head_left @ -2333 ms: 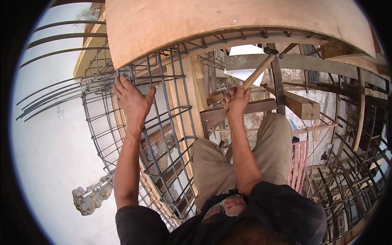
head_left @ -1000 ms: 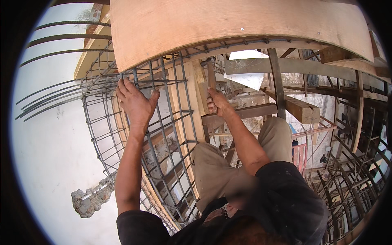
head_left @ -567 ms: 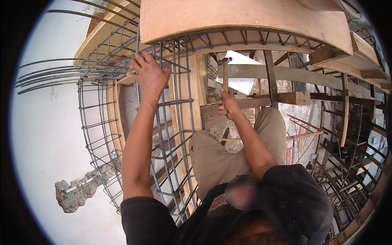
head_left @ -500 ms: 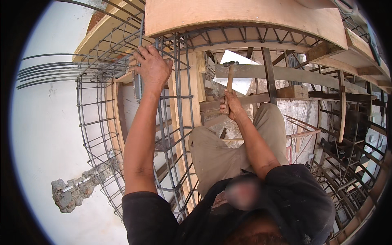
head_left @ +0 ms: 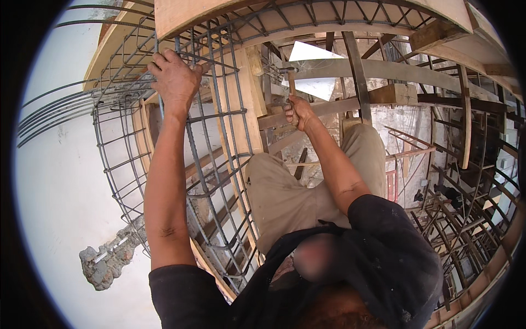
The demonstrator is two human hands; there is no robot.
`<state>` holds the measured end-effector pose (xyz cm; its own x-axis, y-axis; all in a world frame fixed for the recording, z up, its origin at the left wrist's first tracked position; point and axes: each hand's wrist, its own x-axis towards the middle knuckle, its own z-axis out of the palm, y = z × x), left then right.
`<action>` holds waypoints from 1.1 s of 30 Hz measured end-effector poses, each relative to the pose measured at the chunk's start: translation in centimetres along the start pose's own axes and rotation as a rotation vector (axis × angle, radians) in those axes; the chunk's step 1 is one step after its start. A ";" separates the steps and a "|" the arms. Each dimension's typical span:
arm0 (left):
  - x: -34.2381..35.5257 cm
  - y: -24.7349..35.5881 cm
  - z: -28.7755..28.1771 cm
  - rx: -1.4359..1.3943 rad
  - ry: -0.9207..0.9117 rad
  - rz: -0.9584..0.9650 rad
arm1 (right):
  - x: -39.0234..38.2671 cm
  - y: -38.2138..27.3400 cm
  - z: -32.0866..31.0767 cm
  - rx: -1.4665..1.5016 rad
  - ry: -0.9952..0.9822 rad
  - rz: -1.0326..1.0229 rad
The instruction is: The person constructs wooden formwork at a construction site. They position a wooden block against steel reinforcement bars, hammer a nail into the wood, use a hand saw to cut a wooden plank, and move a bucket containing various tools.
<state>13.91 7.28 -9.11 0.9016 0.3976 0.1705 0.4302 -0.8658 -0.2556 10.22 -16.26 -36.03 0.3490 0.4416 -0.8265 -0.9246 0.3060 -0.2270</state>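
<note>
My left hand (head_left: 175, 79) is at the upper left, its fingers curled over a steel reinforcing bar (head_left: 178, 44) at the corner of a rebar cage (head_left: 205, 134), just below the edge of a plywood panel (head_left: 307, 6). The palm side is hidden. In my right hand (head_left: 300, 114) is a hammer (head_left: 292, 85), gripped by its wooden handle. Its dark metal head points away from me, level with a grey beam and in front of a white sheet (head_left: 318, 88). A gap separates the hammer from the cage.
Below my bent knees drops an open space with timber posts, beams and scaffold-like framing (head_left: 460, 219). A wooden board (head_left: 241, 98) runs beside the cage. Several loose bar ends (head_left: 55, 115) jut left toward a white wall (head_left: 60, 192) with a broken, rough concrete patch (head_left: 107, 260).
The view has shifted, so the cage and plywood appear farther left. My left hand stays at the cage corner. My right hand keeps the hammer, whose head now sits nearer the cage.
</note>
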 end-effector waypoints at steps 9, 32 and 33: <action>0.2 -1.2 -0.5 0.085 0.011 0.042 | -1.9 2.4 5.2 -0.023 -0.101 0.026; 0.6 -0.6 0.2 0.086 0.046 0.109 | 2.4 1.2 2.0 0.379 -0.197 0.135; 0.6 -0.5 0.2 0.075 0.040 0.108 | 2.4 1.1 2.1 0.350 -0.252 0.149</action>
<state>14.27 8.01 -9.01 0.9408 0.2898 0.1759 0.3346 -0.8770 -0.3447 10.36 -13.10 -37.17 0.2826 0.6803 -0.6762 -0.8753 0.4712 0.1083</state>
